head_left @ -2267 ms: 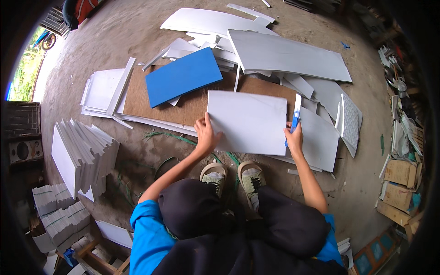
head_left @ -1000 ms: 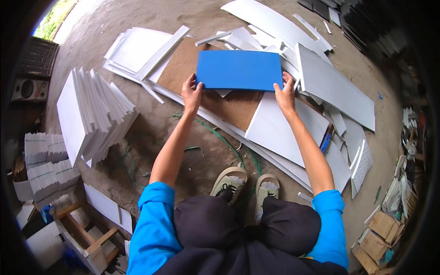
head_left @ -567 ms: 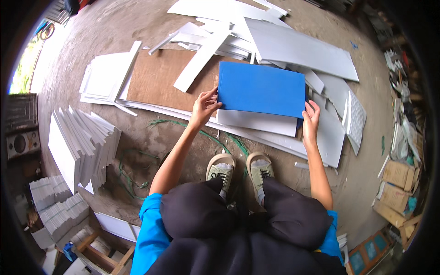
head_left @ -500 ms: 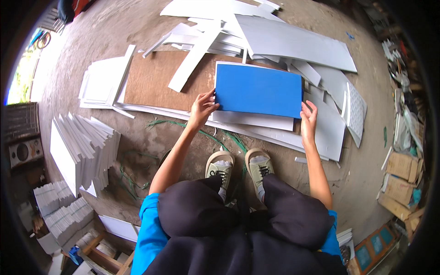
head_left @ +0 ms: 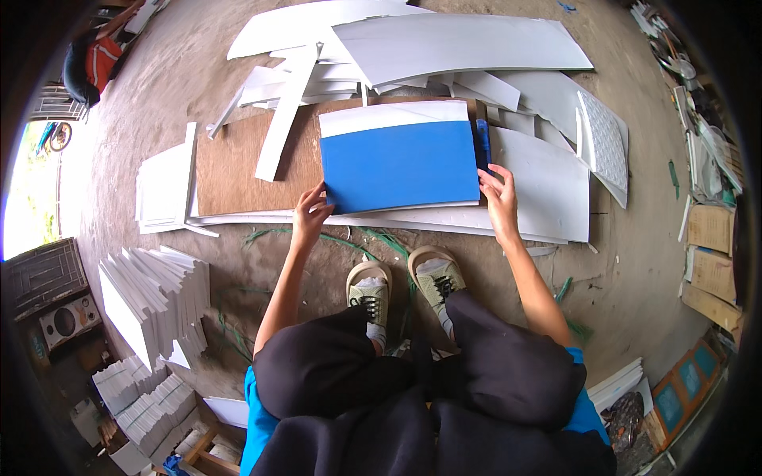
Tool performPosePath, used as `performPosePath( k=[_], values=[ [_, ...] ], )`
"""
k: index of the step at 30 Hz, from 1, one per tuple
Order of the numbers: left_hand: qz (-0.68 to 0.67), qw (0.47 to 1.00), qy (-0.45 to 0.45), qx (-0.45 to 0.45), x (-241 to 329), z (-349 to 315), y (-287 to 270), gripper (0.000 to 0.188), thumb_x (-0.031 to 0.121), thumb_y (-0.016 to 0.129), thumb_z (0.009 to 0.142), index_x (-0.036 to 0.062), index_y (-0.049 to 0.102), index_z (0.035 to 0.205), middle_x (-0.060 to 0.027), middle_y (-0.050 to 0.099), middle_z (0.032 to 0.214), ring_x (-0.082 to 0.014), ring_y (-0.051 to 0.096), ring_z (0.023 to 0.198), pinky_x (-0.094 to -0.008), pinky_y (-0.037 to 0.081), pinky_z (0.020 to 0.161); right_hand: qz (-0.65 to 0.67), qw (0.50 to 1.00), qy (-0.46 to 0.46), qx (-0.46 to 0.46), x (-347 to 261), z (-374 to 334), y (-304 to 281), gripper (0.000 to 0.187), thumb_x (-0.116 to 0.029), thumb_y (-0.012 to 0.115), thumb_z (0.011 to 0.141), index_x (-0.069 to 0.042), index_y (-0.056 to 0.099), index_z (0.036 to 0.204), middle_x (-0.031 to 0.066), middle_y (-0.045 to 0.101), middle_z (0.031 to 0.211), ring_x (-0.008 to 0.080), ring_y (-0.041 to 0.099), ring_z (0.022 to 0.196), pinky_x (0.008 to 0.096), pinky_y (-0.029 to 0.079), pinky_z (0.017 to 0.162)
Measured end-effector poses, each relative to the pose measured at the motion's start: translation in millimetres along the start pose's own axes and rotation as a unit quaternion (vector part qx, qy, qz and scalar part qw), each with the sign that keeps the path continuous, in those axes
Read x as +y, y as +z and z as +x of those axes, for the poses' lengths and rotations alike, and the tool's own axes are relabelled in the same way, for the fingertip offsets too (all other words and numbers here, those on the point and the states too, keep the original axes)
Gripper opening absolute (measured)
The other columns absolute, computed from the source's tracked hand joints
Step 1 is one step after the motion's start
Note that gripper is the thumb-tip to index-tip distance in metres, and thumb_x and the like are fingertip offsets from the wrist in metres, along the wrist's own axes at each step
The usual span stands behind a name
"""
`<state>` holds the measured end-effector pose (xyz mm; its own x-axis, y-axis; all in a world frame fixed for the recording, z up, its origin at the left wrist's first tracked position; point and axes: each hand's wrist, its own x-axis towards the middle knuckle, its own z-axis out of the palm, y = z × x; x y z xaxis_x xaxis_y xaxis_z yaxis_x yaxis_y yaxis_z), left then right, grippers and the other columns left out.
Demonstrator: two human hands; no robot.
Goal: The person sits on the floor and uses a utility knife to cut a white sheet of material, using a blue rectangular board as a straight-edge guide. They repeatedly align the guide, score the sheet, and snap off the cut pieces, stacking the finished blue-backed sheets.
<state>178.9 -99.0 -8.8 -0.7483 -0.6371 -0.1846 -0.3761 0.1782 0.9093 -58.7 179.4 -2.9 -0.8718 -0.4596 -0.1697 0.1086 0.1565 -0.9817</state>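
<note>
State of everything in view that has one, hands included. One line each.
Blue panel: flat, overlapping white panel
White panel: mostly covered, far edge exposed
Left hand: fingers at blue panel's left edge
Right hand: fingers loosely spread, by right edge
Blue-handled cutter: lying down, blade unclear
White strip: lying diagonally across brown board
Green twine: loose on floor

Blue panel point(head_left: 399, 168) atop white sheet point(head_left: 393, 117)
</note>
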Motion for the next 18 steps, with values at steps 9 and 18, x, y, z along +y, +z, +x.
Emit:
performPosePath(
  k=[9,18],
  values=[
    [0.012,1.0,0.017,0.002,-1,-4,5,0.057,-0.002,0.062,0.074,0.012,0.047,0.126,-0.0074,0.046,0.111,-0.0134,0.049,0.093,-0.0243,0.048,0.079,-0.003,1.0,0.016,-0.002,-2,-6,-3,0.034,0.003,0.044,0.085,-0.005,0.038,0.117,0.0162,0.057,0.111,0.0198,0.054,0.103,0.0293,0.041,0.086],
    [0.267,0.94,0.208,0.043,17,-18,18,0.096,0.007,0.079,0.055,0.0067,0.027,0.136,-0.016,0.044,0.121,-0.0263,0.049,0.101,-0.0338,0.047,0.083,-0.129,0.99,-0.046,0.025,0,-9,5,0.044,0.004,0.055,0.079,-0.005,0.038,0.118,0.0122,0.055,0.111,0.0201,0.055,0.094,0.0304,0.047,0.081]
  ],
)
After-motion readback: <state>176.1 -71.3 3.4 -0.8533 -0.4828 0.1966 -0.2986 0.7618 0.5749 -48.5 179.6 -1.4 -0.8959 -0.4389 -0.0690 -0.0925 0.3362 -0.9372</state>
